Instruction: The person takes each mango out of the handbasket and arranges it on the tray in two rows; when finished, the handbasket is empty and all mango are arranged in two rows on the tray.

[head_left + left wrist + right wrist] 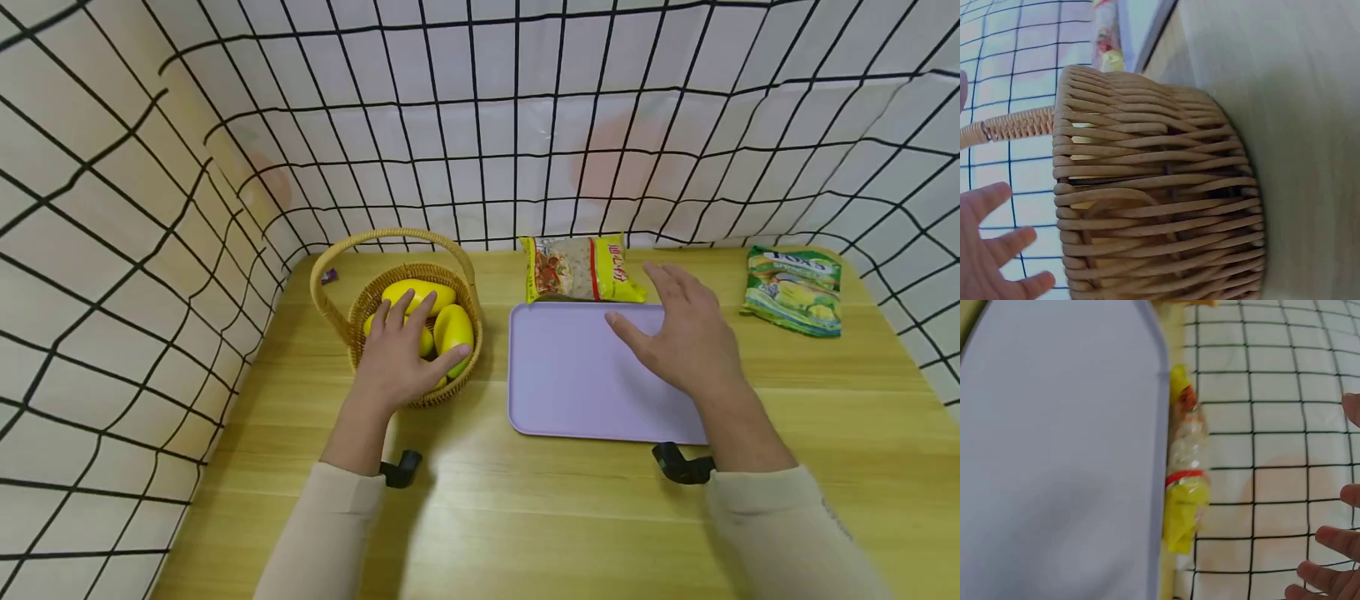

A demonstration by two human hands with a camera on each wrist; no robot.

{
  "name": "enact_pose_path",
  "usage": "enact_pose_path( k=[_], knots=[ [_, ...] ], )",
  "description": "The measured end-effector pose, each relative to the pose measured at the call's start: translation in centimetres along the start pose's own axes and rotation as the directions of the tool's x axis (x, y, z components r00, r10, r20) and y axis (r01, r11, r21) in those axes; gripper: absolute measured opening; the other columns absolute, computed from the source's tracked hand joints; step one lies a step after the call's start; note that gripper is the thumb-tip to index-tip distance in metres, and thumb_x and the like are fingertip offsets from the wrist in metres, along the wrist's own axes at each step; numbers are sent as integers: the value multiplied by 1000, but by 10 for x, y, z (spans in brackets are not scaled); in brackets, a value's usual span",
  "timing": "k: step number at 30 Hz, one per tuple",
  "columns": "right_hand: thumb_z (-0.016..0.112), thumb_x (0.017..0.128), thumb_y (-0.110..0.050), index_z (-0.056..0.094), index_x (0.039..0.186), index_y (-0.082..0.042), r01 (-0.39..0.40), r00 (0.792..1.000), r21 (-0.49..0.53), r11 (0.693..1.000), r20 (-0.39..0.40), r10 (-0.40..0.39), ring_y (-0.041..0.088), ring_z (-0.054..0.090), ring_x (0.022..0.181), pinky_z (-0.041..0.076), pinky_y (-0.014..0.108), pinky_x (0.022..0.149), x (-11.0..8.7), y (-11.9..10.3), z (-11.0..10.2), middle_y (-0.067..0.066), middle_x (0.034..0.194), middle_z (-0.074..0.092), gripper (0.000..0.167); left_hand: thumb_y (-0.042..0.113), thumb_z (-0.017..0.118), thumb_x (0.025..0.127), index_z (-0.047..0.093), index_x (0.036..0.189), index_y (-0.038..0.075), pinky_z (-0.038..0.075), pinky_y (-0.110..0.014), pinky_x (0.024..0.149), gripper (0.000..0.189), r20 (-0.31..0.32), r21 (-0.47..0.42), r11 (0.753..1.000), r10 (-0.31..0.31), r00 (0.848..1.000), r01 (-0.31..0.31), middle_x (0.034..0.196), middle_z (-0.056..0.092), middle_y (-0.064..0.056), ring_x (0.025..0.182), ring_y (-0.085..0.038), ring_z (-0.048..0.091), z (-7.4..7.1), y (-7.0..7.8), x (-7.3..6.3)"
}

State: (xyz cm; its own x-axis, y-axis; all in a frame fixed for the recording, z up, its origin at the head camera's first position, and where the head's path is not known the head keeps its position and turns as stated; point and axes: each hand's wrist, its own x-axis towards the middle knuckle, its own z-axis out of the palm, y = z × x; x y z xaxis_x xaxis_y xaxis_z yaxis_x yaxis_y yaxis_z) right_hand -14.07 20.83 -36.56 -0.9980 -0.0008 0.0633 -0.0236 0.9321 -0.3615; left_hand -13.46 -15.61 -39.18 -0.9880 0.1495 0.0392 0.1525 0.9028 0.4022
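Observation:
My left hand (397,358) is over the near side of a round wicker basket (474,367), fingers spread and gripping nothing. Inside the basket lie several smooth yellow fruits (452,329), mango-like in shape, partly hidden by that hand. In the left wrist view the fingers (1000,247) are beside the woven wall, above its rim. Above the right part of a flat lilac tray (570,375) is my right hand (690,337), its thumb and fingers apart and holding nothing. Behind the tray's far edge lies a yellow food packet (581,268) with a clear window.
A green snack bag (795,292) lies at the back right of the wooden table (517,517). Near the basket's arched handle (390,237) is a small purple wrapped piece (329,276). Black-lined white grid walls (517,125) border the back and sides.

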Motion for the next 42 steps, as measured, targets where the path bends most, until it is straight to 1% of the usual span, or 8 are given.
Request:
enact_pose_path(
  k=[8, 12, 16, 20, 25, 28, 30, 42],
  knots=[
    [65, 91, -59, 36, 159, -22, 87, 992, 124, 988, -105, -74, 45, 35, 145, 32, 71, 112, -13, -22, -7, 16, 161, 38, 82, 52, 70, 91, 52, 147, 14, 41, -61, 105, 71, -259, -163, 983, 38, 965, -82, 151, 48, -16, 135, -40, 41, 2, -12, -15],
    [72, 90, -48, 46, 153, -18, 180, 975, 216, 960, -168, -145, 41, 44, 141, 37, 66, 110, -19, -35, -5, 15, 155, 47, 75, 32, 74, 92, 64, 132, 4, 39, -53, 96, 50, -476, -224, 960, 39, 879, -165, 127, 59, -22, 118, -42, 45, 9, -22, -22],
    [76, 89, -39, 51, 148, -15, 267, 957, 298, 917, -198, -214, 39, 48, 138, 40, 64, 108, -26, -48, 5, 15, 149, 53, 69, 19, 73, 92, 68, 119, -2, 31, -46, 89, 34, -610, -344, 923, -82, 788, -171, 110, 55, -27, 110, -42, 40, 20, -31, -30],
    [79, 88, -33, 56, 144, -15, 374, 925, 353, 858, -211, -317, 35, 53, 135, 43, 61, 108, -26, -60, 24, 11, 145, 58, 63, 15, 70, 94, 67, 116, -2, 28, -42, 94, 28, -590, -552, 830, -318, 742, -84, 112, 44, -26, 115, -32, 33, 33, -38, -36],
    [80, 87, -32, 59, 140, -14, 458, 888, 404, 792, -170, -427, 28, 56, 133, 46, 55, 108, -26, -80, 50, 6, 142, 61, 59, 18, 65, 99, 64, 119, -2, 35, -40, 101, 28, -462, -788, 615, -558, 690, -30, 122, 38, -12, 117, -25, 40, 44, -48, -36],
    [79, 88, -36, 60, 139, -16, 449, 884, 438, 779, -90, -459, 28, 56, 133, 46, 54, 109, -27, -97, 63, 4, 142, 60, 58, 19, 58, 103, 62, 124, -2, 41, -42, 105, 31, -385, -859, 511, -607, 695, -29, 136, 38, -12, 125, -29, 47, 49, -52, -31],
    [79, 89, -37, 60, 139, -16, 449, 873, 458, 767, -41, -486, 28, 57, 132, 47, 52, 110, -27, -109, 71, 4, 142, 60, 58, 18, 54, 104, 61, 127, -4, 39, -45, 112, 32, -358, -874, 486, -614, 704, -21, 146, 39, -17, 134, -32, 46, 52, -54, -28],
    [77, 91, -40, 58, 144, -19, 586, 695, 413, 698, 187, -694, 21, 50, 140, 39, 41, 119, 2, -188, 103, 0, 148, 57, 60, 26, 42, 109, 57, 142, 6, 35, -38, 115, 41, -317, -865, 501, -521, 793, -16, 148, 52, -13, 138, -26, 46, 63, -70, -26]
  ],
)
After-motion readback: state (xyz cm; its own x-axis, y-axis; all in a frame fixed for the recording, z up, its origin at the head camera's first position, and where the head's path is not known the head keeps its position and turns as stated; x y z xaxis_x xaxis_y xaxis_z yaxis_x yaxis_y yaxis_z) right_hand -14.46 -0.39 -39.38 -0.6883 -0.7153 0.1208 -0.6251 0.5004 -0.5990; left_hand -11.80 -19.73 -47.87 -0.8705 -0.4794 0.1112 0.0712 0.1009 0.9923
